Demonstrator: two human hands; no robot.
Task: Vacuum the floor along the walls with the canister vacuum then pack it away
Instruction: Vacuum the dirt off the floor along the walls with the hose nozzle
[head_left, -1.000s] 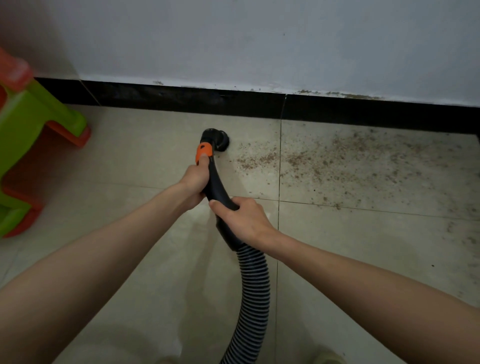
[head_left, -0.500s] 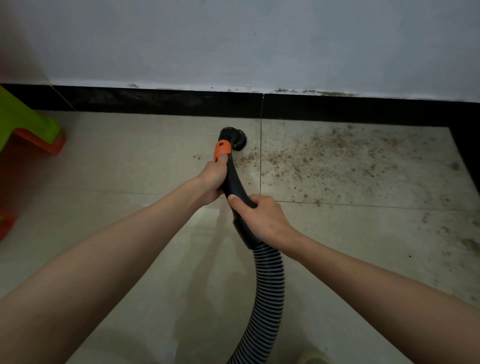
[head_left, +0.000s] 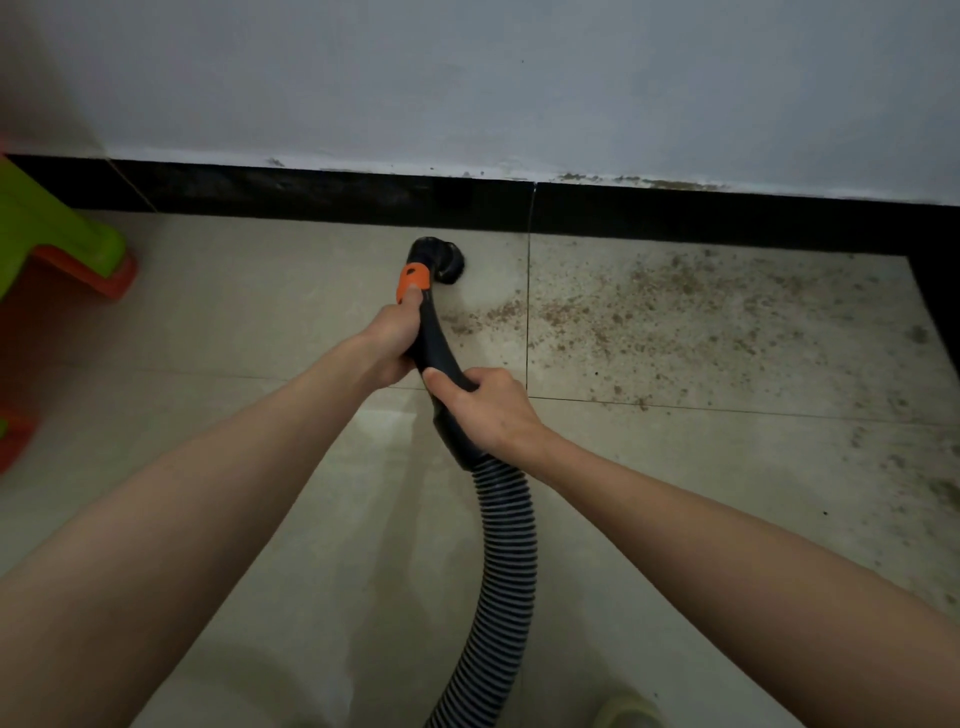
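A black vacuum hose handle (head_left: 436, 343) with an orange band curves down to a round black nozzle (head_left: 441, 260) resting on the beige floor tiles, close to the black skirting. My left hand (head_left: 392, 343) grips the handle just below the orange band, thumb on it. Lower on the handle, my right hand (head_left: 488, 410) is wrapped around it where the ribbed black hose (head_left: 506, 561) begins. The hose runs down out of view at the bottom. Brown dirt (head_left: 665, 312) is scattered over the tile to the right of the nozzle. The canister is not in view.
A white wall with black skirting (head_left: 675, 218) runs across the top; the skirting turns toward me at the far right. A green and orange plastic stool (head_left: 57, 244) stands at the left. A shoe tip (head_left: 628, 712) shows at the bottom edge.
The nozzle has moved forward, closer to the skirting, and sits a little left of the dirt patch. The view has swung back left, bringing more of the stool into sight.
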